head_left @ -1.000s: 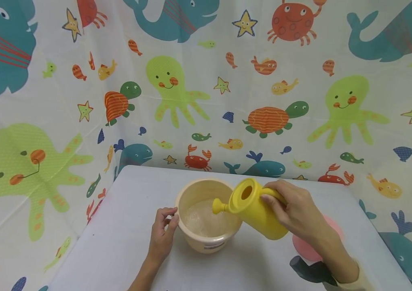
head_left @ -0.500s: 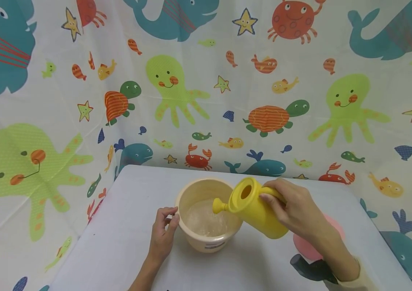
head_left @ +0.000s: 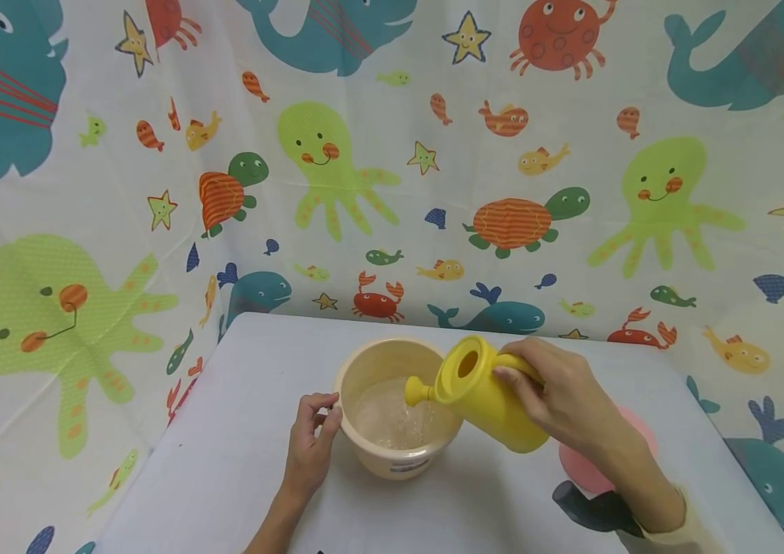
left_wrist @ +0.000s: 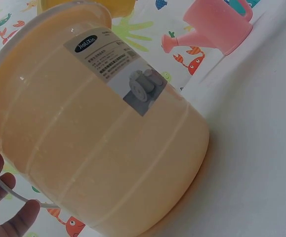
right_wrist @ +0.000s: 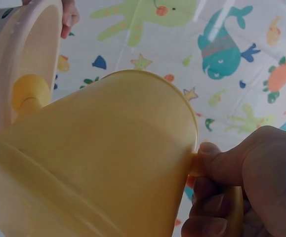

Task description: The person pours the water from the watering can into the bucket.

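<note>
A yellow watering can (head_left: pixel 502 412) is tilted over the cream bucket (head_left: pixel 395 465), its spout head inside the rim. Thin streams fall from it, and the water (head_left: pixel 395 419) in the bucket is rippling. My right hand (head_left: pixel 565 396) grips the can's handle, the fingers curled round it in the right wrist view. At the bucket's left side, my left hand (head_left: pixel 310 446) holds the rim edge. In the left wrist view its fingers (left_wrist: pixel 26 215) curl about the bucket's thin pale handle (left_wrist: pixel 14 192). A printed label (left_wrist: pixel 115 69) is on the bucket's wall.
A pink watering can (left_wrist: pixel 217 24) stands to the right, partly hidden behind my right forearm in the head view. The white table (head_left: pixel 239 415) is backed by a curtain (head_left: pixel 378 215) printed with sea animals. A dark strap piece (head_left: pixel 595 509) is by my right wrist.
Both hands, the bucket and the yellow watering can stay almost in place. The falling streams and the splashing in the bucket show more clearly now. The view has shifted very slightly.
</note>
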`<state>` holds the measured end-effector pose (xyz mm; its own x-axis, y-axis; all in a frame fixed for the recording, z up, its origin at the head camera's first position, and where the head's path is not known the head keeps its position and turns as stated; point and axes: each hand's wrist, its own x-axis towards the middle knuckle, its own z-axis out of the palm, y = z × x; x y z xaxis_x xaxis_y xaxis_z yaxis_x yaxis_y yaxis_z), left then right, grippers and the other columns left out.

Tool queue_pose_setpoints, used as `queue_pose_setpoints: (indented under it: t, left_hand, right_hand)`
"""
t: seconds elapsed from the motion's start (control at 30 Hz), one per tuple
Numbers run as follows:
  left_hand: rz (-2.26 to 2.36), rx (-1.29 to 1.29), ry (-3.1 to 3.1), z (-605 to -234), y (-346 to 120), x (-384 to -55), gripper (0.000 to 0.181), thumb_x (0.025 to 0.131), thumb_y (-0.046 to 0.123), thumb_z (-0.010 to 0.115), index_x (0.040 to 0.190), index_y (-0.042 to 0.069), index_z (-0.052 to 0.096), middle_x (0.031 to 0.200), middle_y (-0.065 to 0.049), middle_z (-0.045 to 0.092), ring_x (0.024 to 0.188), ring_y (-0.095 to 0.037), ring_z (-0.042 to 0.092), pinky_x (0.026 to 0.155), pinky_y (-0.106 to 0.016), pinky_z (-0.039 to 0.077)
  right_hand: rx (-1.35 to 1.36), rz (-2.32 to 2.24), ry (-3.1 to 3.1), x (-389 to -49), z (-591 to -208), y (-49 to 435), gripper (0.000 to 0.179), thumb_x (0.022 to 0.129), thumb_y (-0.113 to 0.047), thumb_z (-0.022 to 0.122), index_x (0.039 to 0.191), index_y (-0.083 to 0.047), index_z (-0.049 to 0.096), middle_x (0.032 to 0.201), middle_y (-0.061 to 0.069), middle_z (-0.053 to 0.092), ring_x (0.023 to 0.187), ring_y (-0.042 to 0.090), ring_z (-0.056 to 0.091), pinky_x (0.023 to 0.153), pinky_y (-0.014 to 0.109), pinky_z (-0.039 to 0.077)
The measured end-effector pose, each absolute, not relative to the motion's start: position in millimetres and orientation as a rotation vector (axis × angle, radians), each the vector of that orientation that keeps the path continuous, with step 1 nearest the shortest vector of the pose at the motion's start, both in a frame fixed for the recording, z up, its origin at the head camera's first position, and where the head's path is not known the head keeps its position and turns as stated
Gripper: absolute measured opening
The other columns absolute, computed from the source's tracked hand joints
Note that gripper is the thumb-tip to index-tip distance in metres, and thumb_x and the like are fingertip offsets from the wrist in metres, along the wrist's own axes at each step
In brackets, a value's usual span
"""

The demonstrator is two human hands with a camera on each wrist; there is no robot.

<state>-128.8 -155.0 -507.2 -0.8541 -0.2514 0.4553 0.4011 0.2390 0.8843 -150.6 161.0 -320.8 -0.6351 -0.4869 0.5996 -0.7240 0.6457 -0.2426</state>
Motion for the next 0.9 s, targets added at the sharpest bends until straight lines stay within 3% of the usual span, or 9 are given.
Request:
queue_pose_setpoints:
  t: [0.53, 0.9]
  left_hand:
    - [-1.677, -0.153, -1.993, -507.2, -156.7, -129.7, 0.024, 0.094, -0.001, 0.054, 0.117, 0.004, 0.058, 0.113, -0.013, 0.064, 0.106, 0.000, 0.053, 0.081, -0.017, 0.044]
    - [-1.709, -0.103, -1.970, -494.0, -150.7, -125.8, 0.021, 0.091, -0.007, 0.054, 0.112, -0.007, 0.056, 0.107, -0.023, 0.061, 0.101, 0.004, 0.053, 0.078, -0.019, 0.044]
  right_hand:
    - [0.948, 0.628, -2.387, -151.3, -317.9, 158.0, 0.025, 0.080, -0.005, 0.080, 0.100, -0.009, 0.066, 0.085, -0.004, 0.065, 0.072, 0.003, 0.054, 0.065, 0.022, 0.056]
    - [0.939, 0.632, -2.412, -151.5, -317.4, 156.1, 0.024, 0.081, -0.005, 0.079, 0.101, -0.009, 0.066, 0.086, -0.004, 0.066, 0.072, 0.003, 0.054, 0.065, 0.021, 0.055]
